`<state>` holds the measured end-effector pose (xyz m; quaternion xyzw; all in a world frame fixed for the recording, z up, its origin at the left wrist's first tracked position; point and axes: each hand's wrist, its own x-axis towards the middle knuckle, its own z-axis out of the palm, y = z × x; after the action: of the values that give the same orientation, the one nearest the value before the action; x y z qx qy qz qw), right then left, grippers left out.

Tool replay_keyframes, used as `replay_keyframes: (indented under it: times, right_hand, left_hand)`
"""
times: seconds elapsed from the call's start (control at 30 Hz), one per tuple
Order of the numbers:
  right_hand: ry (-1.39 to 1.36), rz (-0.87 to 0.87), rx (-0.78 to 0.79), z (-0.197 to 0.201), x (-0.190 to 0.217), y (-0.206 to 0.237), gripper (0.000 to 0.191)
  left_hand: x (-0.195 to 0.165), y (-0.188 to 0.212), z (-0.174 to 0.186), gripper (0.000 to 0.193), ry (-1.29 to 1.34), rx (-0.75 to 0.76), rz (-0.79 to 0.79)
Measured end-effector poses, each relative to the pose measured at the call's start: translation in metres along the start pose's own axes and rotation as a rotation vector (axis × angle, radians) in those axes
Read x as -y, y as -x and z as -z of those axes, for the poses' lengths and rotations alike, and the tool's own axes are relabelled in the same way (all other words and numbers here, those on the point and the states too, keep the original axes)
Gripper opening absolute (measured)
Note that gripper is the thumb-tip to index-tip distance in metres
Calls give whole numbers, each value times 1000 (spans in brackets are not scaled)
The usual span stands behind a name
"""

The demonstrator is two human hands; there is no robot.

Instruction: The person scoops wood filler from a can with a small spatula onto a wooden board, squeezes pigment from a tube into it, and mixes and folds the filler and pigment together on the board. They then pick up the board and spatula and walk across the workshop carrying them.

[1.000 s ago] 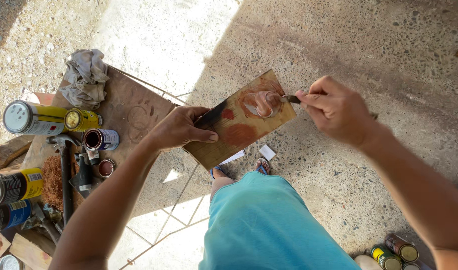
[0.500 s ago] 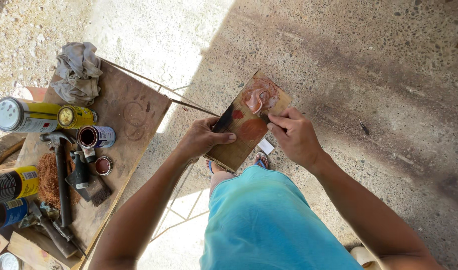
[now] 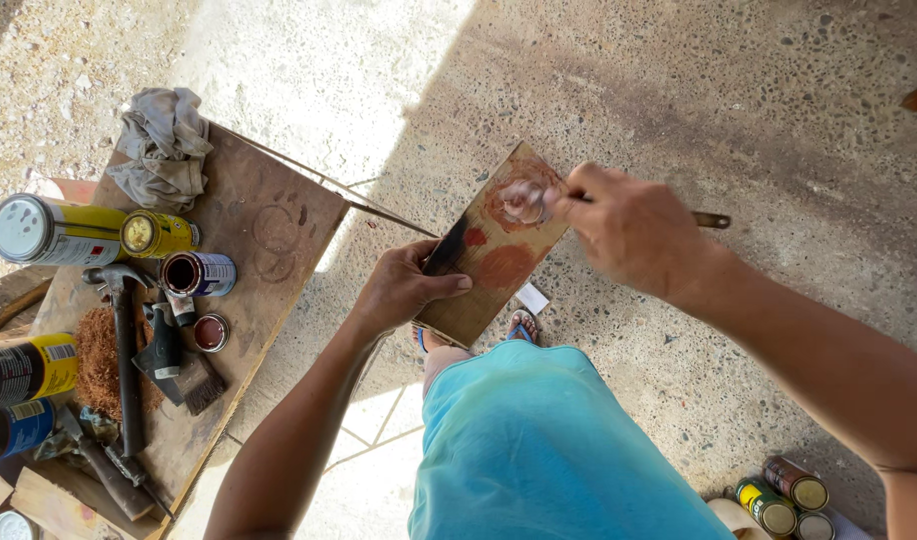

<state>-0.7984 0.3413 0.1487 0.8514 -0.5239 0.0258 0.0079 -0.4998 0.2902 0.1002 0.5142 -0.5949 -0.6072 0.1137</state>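
My left hand grips the lower left edge of a small wooden board, held tilted in front of me above the floor. Reddish-brown smears and a pale pinkish blob of paste sit on the board's upper end. My right hand is closed around a thin spatula. Its dark handle end sticks out to the right of the hand, and its blurred tip rests in the paste. My turquoise shorts and a sandalled foot show below the board.
A worn wooden table stands at left, bearing a grey rag, yellow spray cans, an open small tin, a hammer, a brush and sawdust. More tins lie on the concrete floor at lower right.
My right hand has moved from the board's right edge over its middle and back to the upper end, working the spatula in the paste. The left hand keeps its hold on the board.
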Motion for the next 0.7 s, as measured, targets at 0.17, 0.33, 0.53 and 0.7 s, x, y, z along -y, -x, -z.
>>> replay_keyframes:
  times: [0.17, 0.33, 0.53, 0.7]
  right_hand:
    - [32, -160, 296, 15, 6, -9, 27]
    - [50, -183, 166, 13, 9, -17, 25]
    - [54, -160, 136, 5, 11, -25, 25]
    - [45, -56, 81, 3, 12, -27, 25]
  left_hand:
    - [8, 8, -1, 65, 92, -23, -47]
    - [20, 13, 1, 62, 58, -40, -80]
    - [29, 13, 4, 63, 176, -30, -191]
    - [29, 16, 4, 64, 178, -59, -93]
